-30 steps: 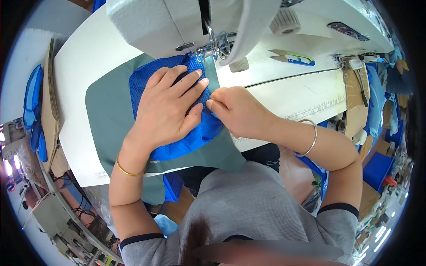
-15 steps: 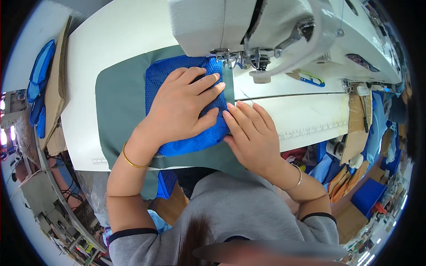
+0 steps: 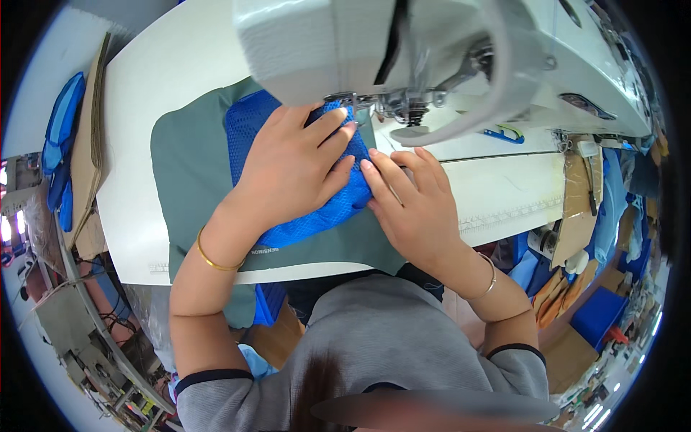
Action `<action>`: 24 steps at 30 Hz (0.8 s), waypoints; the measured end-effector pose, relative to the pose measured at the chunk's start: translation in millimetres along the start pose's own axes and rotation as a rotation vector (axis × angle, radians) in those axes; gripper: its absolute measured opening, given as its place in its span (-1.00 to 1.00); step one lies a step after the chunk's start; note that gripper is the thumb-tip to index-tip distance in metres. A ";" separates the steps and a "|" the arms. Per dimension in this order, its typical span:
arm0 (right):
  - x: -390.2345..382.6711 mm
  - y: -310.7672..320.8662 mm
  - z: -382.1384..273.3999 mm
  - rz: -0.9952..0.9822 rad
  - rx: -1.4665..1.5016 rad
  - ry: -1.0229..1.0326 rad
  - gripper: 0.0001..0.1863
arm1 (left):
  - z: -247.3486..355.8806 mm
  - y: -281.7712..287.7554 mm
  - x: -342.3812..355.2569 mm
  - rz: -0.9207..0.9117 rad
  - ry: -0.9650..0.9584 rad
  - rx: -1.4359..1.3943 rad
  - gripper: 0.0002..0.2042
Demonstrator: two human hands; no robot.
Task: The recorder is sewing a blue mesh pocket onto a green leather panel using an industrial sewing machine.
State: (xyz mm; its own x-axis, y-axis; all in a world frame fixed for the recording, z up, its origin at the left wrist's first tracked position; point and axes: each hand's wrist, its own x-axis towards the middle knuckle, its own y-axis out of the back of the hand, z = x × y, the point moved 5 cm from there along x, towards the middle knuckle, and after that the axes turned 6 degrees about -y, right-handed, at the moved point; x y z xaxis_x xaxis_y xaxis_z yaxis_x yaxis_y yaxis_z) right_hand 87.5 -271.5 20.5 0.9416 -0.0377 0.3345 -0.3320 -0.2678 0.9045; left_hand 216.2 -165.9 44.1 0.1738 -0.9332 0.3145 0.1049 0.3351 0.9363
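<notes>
A blue mesh fabric piece [image 3: 248,119] lies on top of a larger grey-green cloth [image 3: 187,158] on the white sewing table. Its right edge runs up under the presser foot of the sewing machine [image 3: 309,50]. My left hand [image 3: 291,162] lies flat across the mesh with the fingers spread, the fingertips close by the presser foot. At the right edge of the blue piece rests my right hand [image 3: 414,201], fingers stretched out and the fingertips touching the fabric. The needle is hard to make out behind the machine head.
A small blue and green cutter [image 3: 504,135] lies on the table under the machine arm. A ruler strip [image 3: 511,209] runs along the table's front right. Cardboard [image 3: 90,144] and blue pieces [image 3: 61,122] stand at the left edge. Piled cloth [image 3: 529,270] is lower right.
The blue piece and grey-green cloth have turned slightly and shifted up and left. Both hands have moved with them, the right hand's fingers lifting a little.
</notes>
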 end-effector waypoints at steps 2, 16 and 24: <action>0.3 -0.9 2.0 -0.005 -0.005 -0.006 -0.51 | 5.7 5.7 -1.7 -0.003 -0.113 -0.098 -0.60; -21.0 14.8 1.5 0.028 0.034 0.013 -0.58 | 33.7 10.6 -20.3 0.001 -0.282 -0.082 -0.71; -2.2 14.4 11.5 -0.180 0.664 -0.440 -0.76 | 30.6 10.9 -23.5 0.165 -0.307 -0.183 -0.72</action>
State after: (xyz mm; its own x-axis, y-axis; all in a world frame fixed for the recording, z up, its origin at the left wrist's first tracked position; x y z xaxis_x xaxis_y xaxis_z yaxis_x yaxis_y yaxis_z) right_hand 81.3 -286.3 29.7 0.9589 -0.2774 -0.0600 -0.2018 -0.8151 0.5431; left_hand 183.3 -144.2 51.7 -0.0951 -0.8508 0.5169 0.2774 0.4760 0.8346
